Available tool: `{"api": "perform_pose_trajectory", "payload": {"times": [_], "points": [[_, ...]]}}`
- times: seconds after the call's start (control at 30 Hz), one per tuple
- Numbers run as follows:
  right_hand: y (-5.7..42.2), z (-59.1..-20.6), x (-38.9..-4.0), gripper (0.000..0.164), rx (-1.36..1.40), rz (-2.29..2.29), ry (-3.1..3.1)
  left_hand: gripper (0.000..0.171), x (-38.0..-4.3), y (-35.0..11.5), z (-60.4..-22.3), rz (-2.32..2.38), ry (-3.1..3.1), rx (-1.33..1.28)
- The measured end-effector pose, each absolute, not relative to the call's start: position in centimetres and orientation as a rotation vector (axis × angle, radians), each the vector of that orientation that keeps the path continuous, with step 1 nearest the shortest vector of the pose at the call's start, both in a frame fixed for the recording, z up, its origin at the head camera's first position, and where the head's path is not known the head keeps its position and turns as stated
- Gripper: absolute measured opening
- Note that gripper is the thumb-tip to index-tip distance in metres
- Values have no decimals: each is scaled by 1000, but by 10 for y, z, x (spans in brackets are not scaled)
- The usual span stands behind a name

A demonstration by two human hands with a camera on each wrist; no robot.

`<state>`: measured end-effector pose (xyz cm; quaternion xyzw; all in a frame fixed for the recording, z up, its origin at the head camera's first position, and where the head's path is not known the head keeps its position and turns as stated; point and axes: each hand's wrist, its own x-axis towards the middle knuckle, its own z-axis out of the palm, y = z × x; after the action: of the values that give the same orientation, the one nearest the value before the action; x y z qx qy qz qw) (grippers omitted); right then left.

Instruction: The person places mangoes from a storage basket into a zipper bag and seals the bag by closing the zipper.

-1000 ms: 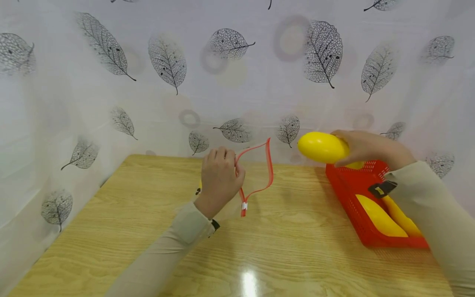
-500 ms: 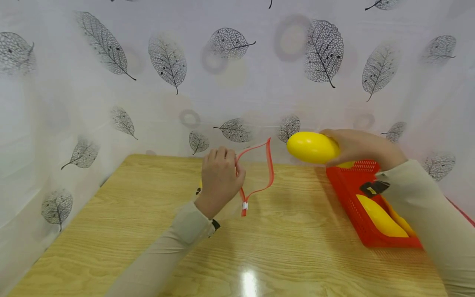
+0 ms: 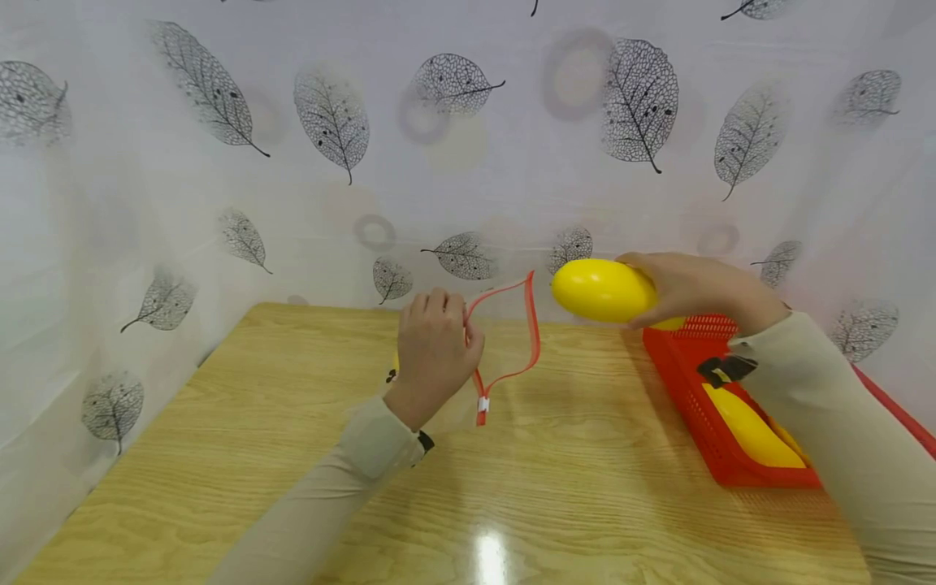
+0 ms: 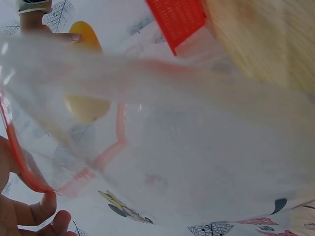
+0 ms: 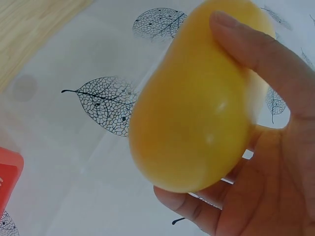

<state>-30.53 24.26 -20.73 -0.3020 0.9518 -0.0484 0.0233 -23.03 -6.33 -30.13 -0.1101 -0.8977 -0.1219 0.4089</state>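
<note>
My left hand [image 3: 439, 349] holds a clear slider zip bag by its mouth, which gapes toward the right with a red rim [image 3: 535, 333] and a white slider [image 3: 483, 404] at the lower corner. In the left wrist view the thin bag film [image 4: 197, 147] fills most of the picture, with printed figures along its edge. My right hand [image 3: 695, 284] grips a smooth yellow mango [image 3: 603, 291] in the air, just right of the bag's mouth. The right wrist view shows the thumb over the mango [image 5: 197, 113] and the other fingers behind and under it.
A red slotted basket [image 3: 676, 398] stands on the wooden table [image 3: 585, 504] at the right, partly hidden by my right sleeve. Yellow mangoes [image 3: 749, 426] lie inside it. A pale curtain [image 3: 475, 187] with leaf prints hangs close behind the table.
My right hand has moved left with the mango, from over the basket toward the bag's mouth. My left hand and the bag have stayed in place.
</note>
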Motion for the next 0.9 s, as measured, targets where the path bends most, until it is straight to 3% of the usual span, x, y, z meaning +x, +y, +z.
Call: {"api": "perform_pose_trajectory", "payload": {"times": [0.9], "points": [[215, -215, -304, 79, -1013, -170, 2892, 14, -234, -61, -300, -315, -2268, -267]]}}
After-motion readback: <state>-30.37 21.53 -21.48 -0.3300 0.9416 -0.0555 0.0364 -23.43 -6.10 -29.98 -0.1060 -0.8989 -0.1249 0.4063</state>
